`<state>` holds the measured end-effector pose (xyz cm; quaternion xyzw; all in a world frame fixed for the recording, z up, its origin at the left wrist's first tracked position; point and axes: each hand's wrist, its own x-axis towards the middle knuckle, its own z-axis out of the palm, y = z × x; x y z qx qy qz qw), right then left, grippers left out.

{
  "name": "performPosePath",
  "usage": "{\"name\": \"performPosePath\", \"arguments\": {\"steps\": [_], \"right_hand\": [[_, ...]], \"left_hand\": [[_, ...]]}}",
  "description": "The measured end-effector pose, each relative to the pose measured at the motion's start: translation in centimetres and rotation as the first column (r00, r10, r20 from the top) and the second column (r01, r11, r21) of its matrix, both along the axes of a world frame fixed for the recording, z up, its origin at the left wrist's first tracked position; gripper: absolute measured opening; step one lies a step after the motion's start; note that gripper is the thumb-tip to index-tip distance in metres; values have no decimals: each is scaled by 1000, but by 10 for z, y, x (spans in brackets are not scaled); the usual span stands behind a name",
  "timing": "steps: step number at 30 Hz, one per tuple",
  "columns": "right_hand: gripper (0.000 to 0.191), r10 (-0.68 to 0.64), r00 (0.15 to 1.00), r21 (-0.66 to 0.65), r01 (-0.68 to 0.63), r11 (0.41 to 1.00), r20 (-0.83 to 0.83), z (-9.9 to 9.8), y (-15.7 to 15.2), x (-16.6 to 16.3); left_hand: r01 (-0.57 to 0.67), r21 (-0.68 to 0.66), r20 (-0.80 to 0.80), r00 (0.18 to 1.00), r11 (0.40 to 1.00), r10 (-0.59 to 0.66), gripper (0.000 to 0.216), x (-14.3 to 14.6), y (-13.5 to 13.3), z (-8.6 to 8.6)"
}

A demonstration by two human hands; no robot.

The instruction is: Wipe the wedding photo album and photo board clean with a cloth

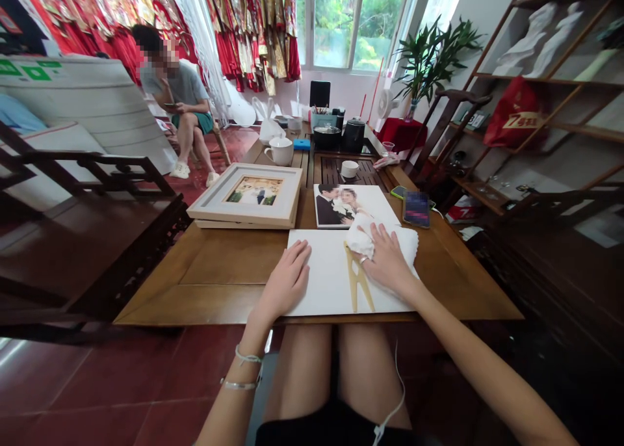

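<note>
A white board [326, 283] with a wooden stand piece on its back lies flat at the near edge of the wooden table [219, 270]. My left hand [285, 280] rests flat on the board's left part, fingers stretched out. My right hand [385, 257] presses a white cloth [363, 238] onto the board's upper right corner, fingers over the cloth. Just beyond the cloth lies a printed wedding photo [341, 202]. A wooden picture frame [248, 196] holding another photo lies to the left of it.
A phone [416, 209] lies right of the photo. Further back stand a white mug [280, 150], a small white cup [349, 168], kettles and a tea tray. A person sits on a chair at the back left. Dark wooden chairs flank the table; shelves stand at right.
</note>
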<state>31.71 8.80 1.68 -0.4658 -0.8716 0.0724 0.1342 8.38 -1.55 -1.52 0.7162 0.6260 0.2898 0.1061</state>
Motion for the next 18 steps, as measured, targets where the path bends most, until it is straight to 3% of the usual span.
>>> {"name": "performPosePath", "arguments": {"steps": [3,5,8,11,13,18], "right_hand": [[68,15,1000,27,-15,1000,9,0,-28,-16],[74,146,988,41,-147,988,44,3,-54,-17],[89,455,885,5,-458,889,102,9,-86,-8],[96,623,775,-54,-621,782,103,15,-101,4],[95,621,779,-75,-616,784,88,17,-101,11],[88,434,900,-113,-429,896,28,22,-75,20]], "left_hand": [[7,8,-2,1000,1000,-7,46,-1,1,-1],[6,18,1,1000,1000,-6,45,-1,1,-2],[11,26,11,1000,1000,-12,46,-2,1,-3],[30,19,21,999,999,-31,48,-3,1,-3],[24,24,26,999,999,-24,49,-2,1,-3],[-1,30,32,1000,1000,0,45,0,1,-1]]}}
